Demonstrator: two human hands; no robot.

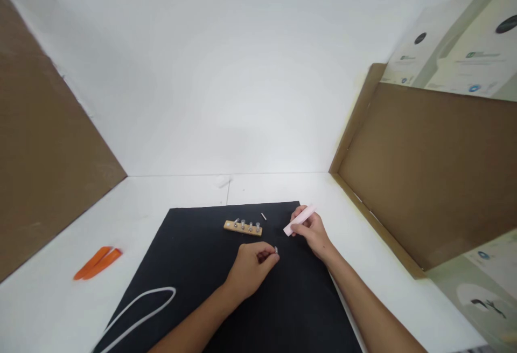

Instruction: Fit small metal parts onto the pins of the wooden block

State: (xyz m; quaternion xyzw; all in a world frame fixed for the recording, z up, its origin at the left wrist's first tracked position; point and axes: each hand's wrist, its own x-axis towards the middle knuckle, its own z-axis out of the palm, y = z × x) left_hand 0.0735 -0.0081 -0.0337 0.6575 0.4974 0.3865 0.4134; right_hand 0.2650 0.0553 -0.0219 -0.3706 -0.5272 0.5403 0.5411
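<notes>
Over the black mat, my left hand [249, 268] pinches a small clear, shiny piece [276, 250] between thumb and fingertips; its exact kind is too small to make out. My right hand [315, 235] is closed around a pale pink flat bar [301, 220], which it holds tilted near the mat's far right corner. Beyond my left hand lies a narrow wooden strip [243, 228] with several small clear and metallic pieces standing along it. A short silvery rod [264, 216] rests between that strip and my right hand.
The black mat [194, 250] covers the middle of the white table [52, 293]. Two orange strips [98, 263] lie at the left, near a white cable loop [149, 302]. A whitish scrap [223, 180] sits by the back wall. Brown cardboard panels [428, 170] stand at both sides.
</notes>
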